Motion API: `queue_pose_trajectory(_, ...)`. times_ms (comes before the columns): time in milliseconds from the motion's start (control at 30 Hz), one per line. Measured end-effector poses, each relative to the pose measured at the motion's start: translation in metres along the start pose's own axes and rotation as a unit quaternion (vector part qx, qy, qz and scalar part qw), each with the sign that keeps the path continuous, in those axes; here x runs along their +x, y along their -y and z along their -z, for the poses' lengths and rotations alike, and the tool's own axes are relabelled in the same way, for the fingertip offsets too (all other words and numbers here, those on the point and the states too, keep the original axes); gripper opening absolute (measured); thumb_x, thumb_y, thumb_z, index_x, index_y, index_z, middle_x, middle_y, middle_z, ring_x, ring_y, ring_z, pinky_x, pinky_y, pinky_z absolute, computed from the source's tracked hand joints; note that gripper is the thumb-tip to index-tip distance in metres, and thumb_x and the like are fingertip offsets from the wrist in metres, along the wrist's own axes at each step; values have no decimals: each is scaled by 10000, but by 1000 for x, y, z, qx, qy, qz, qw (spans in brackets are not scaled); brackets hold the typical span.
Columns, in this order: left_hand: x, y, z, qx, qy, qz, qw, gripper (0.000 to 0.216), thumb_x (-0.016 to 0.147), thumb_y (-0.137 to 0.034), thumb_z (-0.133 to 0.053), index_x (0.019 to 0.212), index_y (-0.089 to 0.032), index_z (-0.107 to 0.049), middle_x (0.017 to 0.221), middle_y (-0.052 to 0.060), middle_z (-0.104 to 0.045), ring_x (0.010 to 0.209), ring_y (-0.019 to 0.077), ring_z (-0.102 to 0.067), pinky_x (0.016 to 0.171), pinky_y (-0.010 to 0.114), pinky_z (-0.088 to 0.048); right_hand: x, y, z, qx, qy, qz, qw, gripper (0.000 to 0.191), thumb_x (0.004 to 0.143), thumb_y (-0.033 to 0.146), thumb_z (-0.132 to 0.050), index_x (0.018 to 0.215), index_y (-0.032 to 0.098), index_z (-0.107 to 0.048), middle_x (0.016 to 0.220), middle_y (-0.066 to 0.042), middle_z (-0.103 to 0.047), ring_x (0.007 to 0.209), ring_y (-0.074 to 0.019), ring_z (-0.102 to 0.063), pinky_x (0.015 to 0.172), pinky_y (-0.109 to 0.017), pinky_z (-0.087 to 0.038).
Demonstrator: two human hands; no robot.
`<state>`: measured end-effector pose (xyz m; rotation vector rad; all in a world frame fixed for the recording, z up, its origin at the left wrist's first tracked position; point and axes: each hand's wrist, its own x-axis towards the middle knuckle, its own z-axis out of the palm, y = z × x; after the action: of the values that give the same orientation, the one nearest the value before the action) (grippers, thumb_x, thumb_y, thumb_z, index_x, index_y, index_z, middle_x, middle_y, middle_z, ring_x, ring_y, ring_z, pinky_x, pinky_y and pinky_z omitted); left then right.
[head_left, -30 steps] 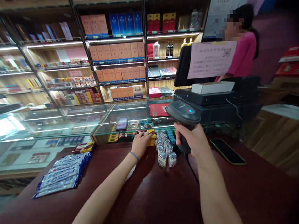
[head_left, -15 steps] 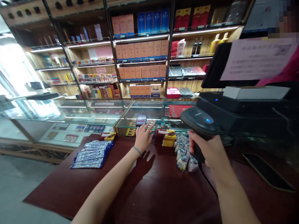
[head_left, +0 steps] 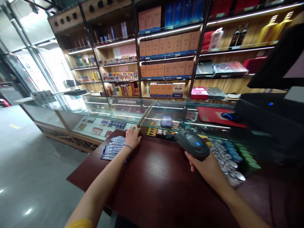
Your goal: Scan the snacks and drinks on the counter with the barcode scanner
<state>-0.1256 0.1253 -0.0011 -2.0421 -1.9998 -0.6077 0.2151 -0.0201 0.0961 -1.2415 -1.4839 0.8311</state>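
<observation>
My right hand (head_left: 203, 165) grips a black barcode scanner (head_left: 193, 144) with a lit blue light, held above the dark red counter (head_left: 156, 183). At the counter's far left edge, my left hand (head_left: 133, 138) reaches down with fingers apart. Bits of a small red and yellow packet (head_left: 135, 129) show at its fingertips, and most of it is covered. Just left of that hand lies a row of blue and white slim packets (head_left: 113, 148). Beyond the scanner are yellow packets (head_left: 206, 141), partly hidden, and silver-topped cans (head_left: 225, 161) stand to the right.
Blue cans (head_left: 233, 151) and green cans (head_left: 247, 157) stand at the right. A glass display case (head_left: 171, 108) borders the counter's far side. On it lie a small device with a blurred screen (head_left: 166, 121) and a red mat (head_left: 217, 115). A dark monitor (head_left: 277, 56) rises at the right.
The view has swung right and back a little. My left hand has moved left across the counter to the packets at the left edge. The scanner stays in my right hand, now lower.
</observation>
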Motion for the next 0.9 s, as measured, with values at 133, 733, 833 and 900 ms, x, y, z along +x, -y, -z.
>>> queue_pose_trajectory(133, 3, 27, -11, 21, 53, 2, 998, 665, 857, -406, -723, 1477, -275, -520, 1588, 164, -357, 1447, 380, -354, 1190, 516, -269, -2, -15, -17, -19, 31, -3, 999, 261, 811, 460, -685, 800, 246, -537, 534, 53, -588, 410, -145, -546, 479, -277, -469)
queue_pose_trajectory(733, 13, 22, -10, -31, 89, 28, 995, 333, 825, -312, -711, 1142, -224, -662, 1239, 163, -675, 1238, 356, -571, 1058, 544, -423, 2, -28, -27, -4, 58, -10, 998, 391, 801, 521, -703, 1024, 254, -526, 562, 82, -583, 368, -159, -523, 418, -280, -439)
queue_pose_trajectory(833, 12, 19, -5, -49, 76, 35, 995, 271, 907, -321, -628, 1145, -190, -629, 1129, 181, -702, 1133, 333, -642, 1004, 469, -471, 3, -27, -23, -3, 50, -8, 999, 387, 802, 522, -714, 1015, 254, -534, 552, 82, -578, 369, -160, -530, 435, -285, -449)
queue_pose_trajectory(900, 10, 16, -1, -66, 65, 47, 995, 250, 976, -323, -539, 1168, -176, -603, 1047, 183, -711, 1048, 321, -681, 945, 425, -495, 3, -27, -21, -7, 48, -5, 999, 359, 815, 512, -710, 992, 250, -541, 533, 81, -568, 381, -165, -542, 458, -292, -459)
